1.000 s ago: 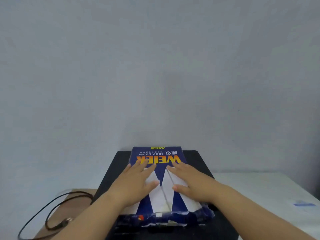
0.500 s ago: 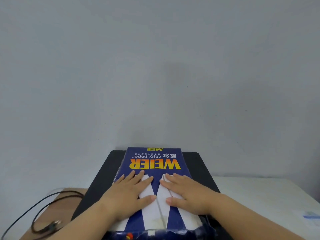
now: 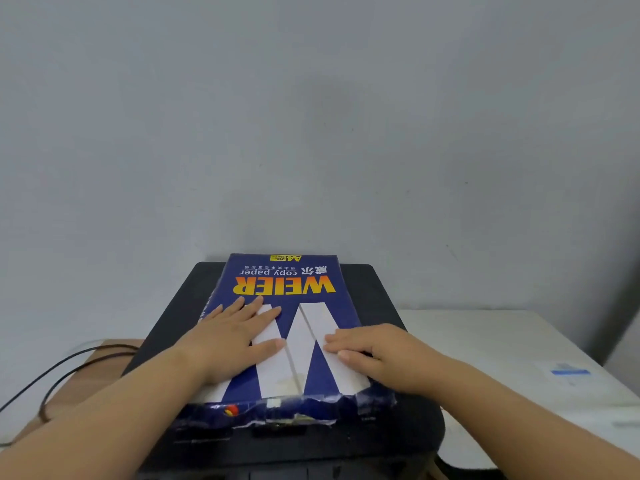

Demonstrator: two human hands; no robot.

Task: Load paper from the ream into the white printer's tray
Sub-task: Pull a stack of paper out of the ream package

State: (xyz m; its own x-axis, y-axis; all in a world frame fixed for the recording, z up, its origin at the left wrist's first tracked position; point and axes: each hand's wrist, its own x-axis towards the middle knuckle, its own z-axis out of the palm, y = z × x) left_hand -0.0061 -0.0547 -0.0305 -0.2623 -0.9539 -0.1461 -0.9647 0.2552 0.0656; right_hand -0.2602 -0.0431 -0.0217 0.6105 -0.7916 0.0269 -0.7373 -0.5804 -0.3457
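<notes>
A blue ream of copy paper with orange "WEIER" lettering lies flat on top of a black printer. Its near end wrapper is torn and crumpled, showing white paper edges. My left hand rests palm down on the ream's left half, fingers spread. My right hand lies flat on the ream's right near corner, fingers pointing left. A white surface sits to the right of the black printer; I cannot tell whether it is the white printer. No tray is visible.
A black cable loops over a brown surface at the left. A small blue and white label lies on the white surface at the right. A plain grey wall stands close behind.
My right hand has slid back toward me and to the right, to the ream's near right corner. The left hand stays flat on the ream. The view has shifted slightly.
</notes>
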